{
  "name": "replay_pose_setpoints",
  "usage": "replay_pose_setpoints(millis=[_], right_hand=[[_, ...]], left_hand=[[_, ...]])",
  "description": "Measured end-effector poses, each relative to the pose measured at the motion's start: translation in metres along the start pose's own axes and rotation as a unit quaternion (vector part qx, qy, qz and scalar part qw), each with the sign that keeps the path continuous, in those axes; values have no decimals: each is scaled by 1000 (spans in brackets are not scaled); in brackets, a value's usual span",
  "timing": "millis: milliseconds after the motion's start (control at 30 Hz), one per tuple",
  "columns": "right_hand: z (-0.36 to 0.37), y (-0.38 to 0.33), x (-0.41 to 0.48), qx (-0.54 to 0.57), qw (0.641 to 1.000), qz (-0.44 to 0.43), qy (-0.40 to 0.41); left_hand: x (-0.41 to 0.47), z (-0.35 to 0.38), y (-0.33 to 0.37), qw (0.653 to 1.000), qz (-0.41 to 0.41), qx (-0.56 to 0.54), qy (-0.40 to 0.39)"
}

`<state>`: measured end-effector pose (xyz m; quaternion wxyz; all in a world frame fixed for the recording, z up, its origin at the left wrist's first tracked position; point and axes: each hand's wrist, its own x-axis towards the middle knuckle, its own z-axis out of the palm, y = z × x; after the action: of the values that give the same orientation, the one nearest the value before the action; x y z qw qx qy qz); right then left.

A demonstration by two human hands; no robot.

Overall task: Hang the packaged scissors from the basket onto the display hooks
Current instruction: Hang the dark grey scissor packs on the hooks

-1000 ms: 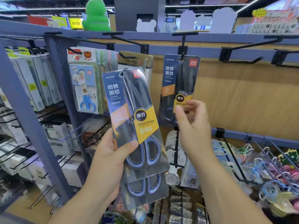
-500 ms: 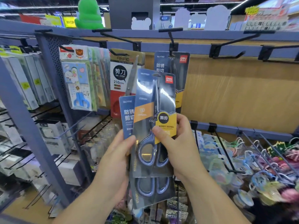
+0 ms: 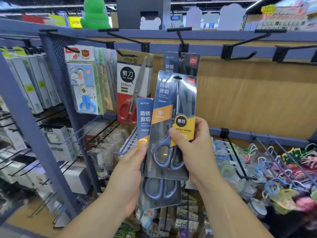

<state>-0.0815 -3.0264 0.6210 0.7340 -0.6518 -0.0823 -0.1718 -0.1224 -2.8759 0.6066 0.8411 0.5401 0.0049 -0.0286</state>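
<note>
Since a second ago the right grip (image 3: 193, 152), a bare hand, has left the hung scissors pack (image 3: 181, 63) and closed on the front scissors pack (image 3: 173, 107), which now stands raised out of the stack with its punched hole just under the hung pack's lower half. Its thumb presses across the front, at the edge of the yellow label and the top of the blue handles, and its fingers curl round the right edge of the card. That pack is upright, tipped slightly to the right at the top, and not on any hook.

Half covered by it, the rear scissors pack (image 3: 145, 117) sits lower and to the left. The left grip (image 3: 132, 167) holds this one, thumb flat on the front near the orange band, fingers hidden behind the card. Its blue handles show below the front pack.

Above, the hung pack dangles from a black display hook (image 3: 180, 38) fixed to the blue rail. Left of it hang a red-handled scissors pack (image 3: 132, 86) and a children's scissors pack (image 3: 84, 88) with blue handles. To the right, further black hooks (image 3: 240, 54) stick out from the same rail against the wooden back panel (image 3: 257, 100). Lower hooks on the right carry colourful, blurred small goods
</note>
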Motion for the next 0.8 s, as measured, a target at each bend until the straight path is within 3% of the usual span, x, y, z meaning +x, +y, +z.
replay_pose_setpoints(millis=[167, 367, 633, 800], right_hand=[[-5, -6, -3, -56, 998, -27, -9], [-9, -12, -3, -92, 994, -38, -44], [-16, -13, 2, -39, 997, -28, -62], [-29, -25, -2, -77, 990, -55, -101]], left_hand=[[0, -2, 0, 987, 70, 132, 63], [10, -16, 5, 953, 161, 246, 80], [29, -34, 10, 947, 163, 252, 118], [35, -47, 28, 934, 185, 260, 159]])
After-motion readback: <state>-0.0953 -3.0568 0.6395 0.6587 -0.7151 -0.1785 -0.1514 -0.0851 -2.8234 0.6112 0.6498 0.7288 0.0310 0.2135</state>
